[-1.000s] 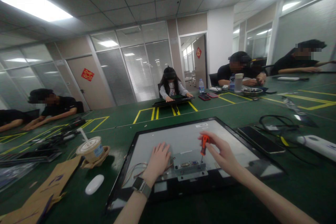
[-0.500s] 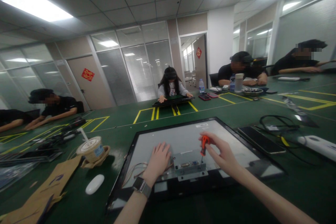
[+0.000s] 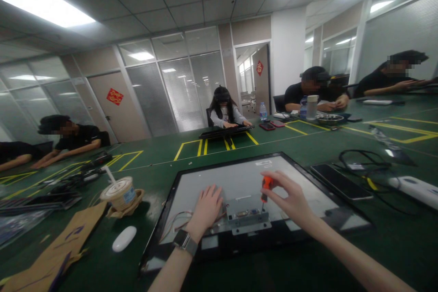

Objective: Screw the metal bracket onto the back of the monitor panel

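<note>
A flat display panel (image 3: 236, 178) with a black frame lies back side up on the green table before me. Resting flat on its left part is my left hand (image 3: 208, 205), fingers stretched out, just beside a metal bracket (image 3: 249, 222) with connector ports. My right hand (image 3: 287, 194) pinches the orange handle of a small screwdriver (image 3: 267, 187) between thumb and fingers. The screwdriver stands nearly upright, its tip down at the right end of the bracket; any screw there is too small to see. Thin wires (image 3: 179, 220) run out from near my left wrist.
To the left are a drink cup (image 3: 119, 191) in a cardboard holder, a white mouse (image 3: 124, 238) and flattened cardboard (image 3: 65, 242). On the right lie a black phone (image 3: 340, 182), black cables (image 3: 362, 159) and a white device (image 3: 417, 191). Several people sit around the table.
My right-hand fingers have shifted slightly around the screwdriver handle; its tip stays at the bracket. My left hand has not moved. Across the table, a person's hand has slid inward along a dark panel.
</note>
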The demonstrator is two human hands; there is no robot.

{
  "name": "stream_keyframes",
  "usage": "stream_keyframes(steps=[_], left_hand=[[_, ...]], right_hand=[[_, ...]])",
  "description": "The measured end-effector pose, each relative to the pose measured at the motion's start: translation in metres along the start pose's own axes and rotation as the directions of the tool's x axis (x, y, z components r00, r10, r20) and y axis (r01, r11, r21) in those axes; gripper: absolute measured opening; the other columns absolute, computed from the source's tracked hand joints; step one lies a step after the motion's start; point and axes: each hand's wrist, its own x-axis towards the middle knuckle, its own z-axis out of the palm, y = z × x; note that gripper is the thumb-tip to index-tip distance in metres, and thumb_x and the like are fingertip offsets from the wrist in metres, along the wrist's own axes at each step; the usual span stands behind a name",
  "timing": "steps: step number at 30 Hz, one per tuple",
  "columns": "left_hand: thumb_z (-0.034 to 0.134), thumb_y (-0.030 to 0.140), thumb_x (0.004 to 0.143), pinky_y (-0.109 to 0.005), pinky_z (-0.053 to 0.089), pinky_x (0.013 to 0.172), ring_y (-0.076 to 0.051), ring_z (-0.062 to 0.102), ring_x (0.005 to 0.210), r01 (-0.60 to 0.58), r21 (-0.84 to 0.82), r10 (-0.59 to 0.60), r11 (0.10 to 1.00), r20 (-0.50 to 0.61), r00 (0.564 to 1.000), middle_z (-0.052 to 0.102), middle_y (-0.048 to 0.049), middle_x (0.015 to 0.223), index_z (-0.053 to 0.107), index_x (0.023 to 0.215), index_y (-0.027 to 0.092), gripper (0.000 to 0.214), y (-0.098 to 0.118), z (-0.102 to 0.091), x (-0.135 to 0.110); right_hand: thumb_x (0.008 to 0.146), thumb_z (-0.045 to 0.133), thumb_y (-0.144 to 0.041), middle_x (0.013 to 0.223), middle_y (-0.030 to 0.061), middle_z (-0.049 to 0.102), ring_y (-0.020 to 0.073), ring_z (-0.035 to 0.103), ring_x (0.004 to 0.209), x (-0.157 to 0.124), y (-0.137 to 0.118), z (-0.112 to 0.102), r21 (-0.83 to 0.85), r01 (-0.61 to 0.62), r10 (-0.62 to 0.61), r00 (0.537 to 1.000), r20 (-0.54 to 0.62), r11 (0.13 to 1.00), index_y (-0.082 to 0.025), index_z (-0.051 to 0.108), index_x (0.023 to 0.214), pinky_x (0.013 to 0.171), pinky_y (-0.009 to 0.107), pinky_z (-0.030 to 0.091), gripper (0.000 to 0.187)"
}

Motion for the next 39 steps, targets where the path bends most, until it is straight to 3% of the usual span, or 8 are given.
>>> stream_keyframes(steps=[12,16,20,26,32,39], left_hand=[[0.029,0.026,0.102,-0.049,0.034,0.114,-0.027,0.039,0.140,-0.005,-0.017,0.005,1.000,-0.007,1.000,0.043,-0.0111,0.153,0.046,0.144,0.020,0.046,0.000,0.001,0.000],[0.029,0.025,0.102,-0.050,0.033,0.114,-0.028,0.038,0.141,-0.001,-0.008,0.001,1.000,0.008,1.000,0.043,-0.0110,0.152,0.044,0.145,0.019,0.046,0.000,-0.002,0.000],[0.029,0.025,0.102,-0.050,0.033,0.115,-0.028,0.038,0.141,0.002,0.000,-0.002,1.000,0.021,1.000,0.042,-0.0104,0.153,0.045,0.145,0.020,0.046,0.001,-0.003,-0.001],[0.029,0.024,0.102,-0.050,0.034,0.114,-0.028,0.038,0.141,0.000,0.003,0.000,1.000,0.011,1.000,0.043,-0.0112,0.153,0.044,0.145,0.021,0.047,0.001,-0.004,-0.001],[0.028,0.025,0.102,-0.049,0.033,0.114,-0.027,0.038,0.141,0.013,-0.012,-0.013,1.000,0.007,1.000,0.043,-0.0106,0.153,0.044,0.145,0.021,0.047,0.001,-0.001,0.000],[0.028,0.025,0.102,-0.050,0.034,0.113,-0.028,0.039,0.140,0.006,-0.003,-0.006,1.000,-0.013,1.000,0.044,-0.0104,0.152,0.045,0.145,0.021,0.046,0.000,0.000,0.000]], right_hand=[[0.092,0.061,-0.027,0.087,0.0039,0.070,0.0178,0.068,0.071,-0.005,0.002,0.001,-0.001,0.054,-0.054,0.998,0.039,0.999,-0.025,0.063,0.118,0.069,0.030,0.058,0.026],[0.096,0.050,-0.020,0.092,0.0050,0.071,0.0171,0.069,0.073,-0.009,0.005,0.003,0.042,0.008,-0.012,0.996,0.085,0.999,-0.025,0.051,0.130,0.072,0.031,0.058,0.035],[0.098,0.046,-0.019,0.105,0.0088,0.069,0.0174,0.070,0.077,-0.010,0.005,0.003,0.099,-0.047,0.033,0.990,0.138,0.994,-0.025,0.049,0.130,0.073,0.033,0.060,0.033],[0.092,0.057,-0.017,0.103,0.0072,0.064,0.0203,0.066,0.090,-0.005,0.003,0.003,0.016,0.072,-0.073,0.994,0.077,0.997,-0.027,0.060,0.123,0.082,0.035,0.057,0.033],[0.093,0.054,-0.017,0.100,0.0064,0.066,0.0194,0.068,0.084,-0.007,0.007,0.007,0.057,-0.012,0.009,0.998,0.064,0.998,-0.027,0.052,0.134,0.077,0.035,0.060,0.042],[0.090,0.062,-0.020,0.097,0.0052,0.066,0.0187,0.069,0.080,-0.006,0.007,0.007,0.061,-0.016,0.015,1.000,0.027,0.998,-0.025,0.057,0.123,0.072,0.032,0.061,0.033]])
